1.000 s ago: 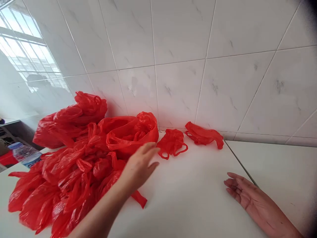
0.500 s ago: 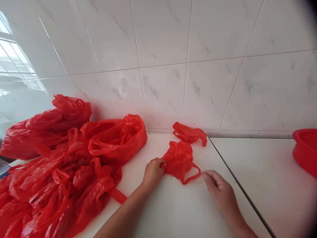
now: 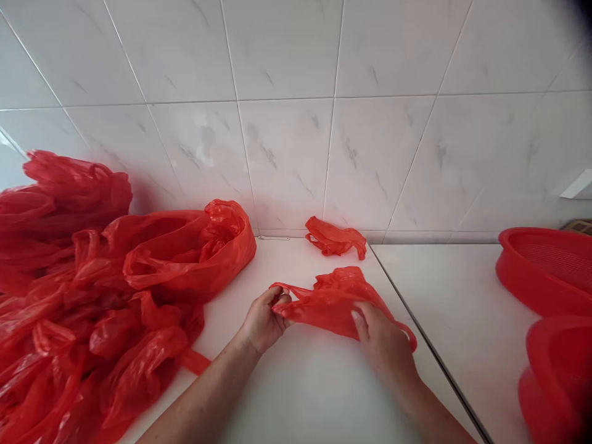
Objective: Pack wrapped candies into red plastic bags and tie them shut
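A small red plastic bag is stretched sideways between my two hands over the white tabletop. My left hand is closed on its left end, with a handle loop around the fingertips. My right hand is closed on the bag's right part, thumb toward the left. A handle loop sticks out past the right fingers, and the far side of that grip is hidden. Behind the held bag, a second crumpled red plastic bag lies close to the wall.
A big heap of red plastic bags covers the left side. Two red plastic baskets stand at the right edge, the nearer one partly cut off. A dark seam crosses the white tabletop. The tiled wall rises behind.
My right hand has moved onto the bag and gripped it. My left hand now holds a handle end, and the bag is pulled wider. The view has turned right, showing more of the baskets.
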`<action>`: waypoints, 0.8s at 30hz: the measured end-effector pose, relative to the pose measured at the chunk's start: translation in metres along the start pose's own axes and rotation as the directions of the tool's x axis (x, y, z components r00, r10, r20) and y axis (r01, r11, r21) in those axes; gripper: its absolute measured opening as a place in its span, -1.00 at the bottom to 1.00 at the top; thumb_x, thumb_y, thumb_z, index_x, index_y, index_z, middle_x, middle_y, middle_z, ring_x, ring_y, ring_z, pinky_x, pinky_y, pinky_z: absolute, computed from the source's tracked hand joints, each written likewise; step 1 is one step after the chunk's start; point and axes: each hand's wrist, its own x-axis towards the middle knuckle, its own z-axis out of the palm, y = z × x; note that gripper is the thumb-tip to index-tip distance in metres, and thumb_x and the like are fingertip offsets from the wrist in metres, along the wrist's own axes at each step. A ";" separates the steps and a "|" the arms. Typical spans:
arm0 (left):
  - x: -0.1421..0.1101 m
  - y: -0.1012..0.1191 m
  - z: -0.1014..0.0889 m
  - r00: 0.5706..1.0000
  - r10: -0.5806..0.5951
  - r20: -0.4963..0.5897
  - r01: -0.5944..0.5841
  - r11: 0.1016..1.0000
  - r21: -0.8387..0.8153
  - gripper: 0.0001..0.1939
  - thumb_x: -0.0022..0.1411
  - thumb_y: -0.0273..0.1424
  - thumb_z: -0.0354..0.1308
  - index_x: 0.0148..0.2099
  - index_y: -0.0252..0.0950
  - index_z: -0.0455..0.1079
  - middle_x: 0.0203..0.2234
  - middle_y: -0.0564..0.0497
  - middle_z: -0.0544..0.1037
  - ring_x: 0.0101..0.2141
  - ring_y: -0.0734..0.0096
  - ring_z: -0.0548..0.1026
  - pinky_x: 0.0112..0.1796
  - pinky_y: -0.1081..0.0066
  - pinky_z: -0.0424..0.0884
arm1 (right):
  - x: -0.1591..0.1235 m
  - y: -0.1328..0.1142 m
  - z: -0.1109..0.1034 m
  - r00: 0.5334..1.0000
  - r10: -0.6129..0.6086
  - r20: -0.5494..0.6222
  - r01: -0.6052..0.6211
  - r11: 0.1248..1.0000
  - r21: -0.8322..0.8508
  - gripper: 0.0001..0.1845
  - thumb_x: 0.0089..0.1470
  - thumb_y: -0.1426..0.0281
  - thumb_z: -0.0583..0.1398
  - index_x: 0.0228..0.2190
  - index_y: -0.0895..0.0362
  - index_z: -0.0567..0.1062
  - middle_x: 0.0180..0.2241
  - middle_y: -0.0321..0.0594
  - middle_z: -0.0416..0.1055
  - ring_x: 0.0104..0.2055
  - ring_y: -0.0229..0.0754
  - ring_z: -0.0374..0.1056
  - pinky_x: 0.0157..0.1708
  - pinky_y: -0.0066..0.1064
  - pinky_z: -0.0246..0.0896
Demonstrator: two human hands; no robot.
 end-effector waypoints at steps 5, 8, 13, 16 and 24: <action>-0.003 0.015 -0.010 0.992 -0.015 0.126 0.018 0.999 -0.028 -0.73 0.12 -0.16 0.08 -0.38 -0.28 0.23 -0.73 0.28 -0.14 -0.71 0.65 -0.18 -0.69 0.61 -0.05 | 0.008 0.008 -0.018 0.990 0.138 -0.030 -0.141 0.983 -0.116 -0.63 0.16 0.23 0.01 -0.02 0.06 0.31 -0.21 -0.21 0.48 -0.32 -0.11 0.43 -0.41 -0.34 0.25; -0.008 0.023 -0.012 0.976 -0.039 0.213 0.031 0.999 0.041 -0.64 0.05 -0.11 0.19 -0.28 -0.30 0.32 -0.71 0.28 -0.05 -0.69 0.67 -0.12 -0.66 0.60 -0.06 | 0.012 0.013 -0.025 0.982 0.187 -0.020 -0.188 0.977 -0.097 -0.60 0.12 0.18 0.06 -0.01 0.01 0.29 -0.27 -0.26 0.46 -0.37 -0.13 0.41 -0.44 -0.36 0.23; -0.015 0.016 -0.006 0.941 -0.158 0.300 0.048 0.938 0.343 -0.52 -0.29 -0.51 0.45 -0.22 -0.33 0.43 -0.57 0.18 0.35 -0.57 0.63 0.20 -0.55 0.59 0.10 | 0.015 0.020 -0.031 0.969 0.234 0.084 -0.231 0.972 -0.037 -0.53 0.12 0.18 0.05 0.06 -0.06 0.21 -0.38 -0.35 0.43 -0.42 -0.16 0.39 -0.43 -0.37 0.23; -0.018 0.006 0.001 0.940 -0.168 0.296 0.037 0.915 0.403 -0.73 -0.15 -0.36 0.41 -0.51 -0.37 0.38 -0.64 0.15 0.31 -0.60 0.61 0.21 -0.54 0.55 0.13 | 0.016 0.019 -0.030 0.975 0.183 0.126 -0.162 0.973 -0.162 -0.37 0.04 0.19 0.14 0.13 0.03 0.15 -0.20 -0.23 0.43 -0.28 -0.08 0.41 -0.36 -0.32 0.25; -0.010 0.018 0.001 0.992 0.123 -0.003 -0.120 0.974 0.194 -0.57 0.10 0.00 0.09 -0.20 -0.27 0.34 -0.38 0.00 0.43 -0.36 0.42 0.44 -0.28 0.40 0.39 | 0.008 0.004 -0.039 0.956 0.058 0.287 0.009 0.974 -0.227 -0.14 -0.13 0.33 0.27 0.19 -0.15 0.08 0.01 -0.26 0.29 -0.22 -0.13 0.38 -0.39 -0.40 0.22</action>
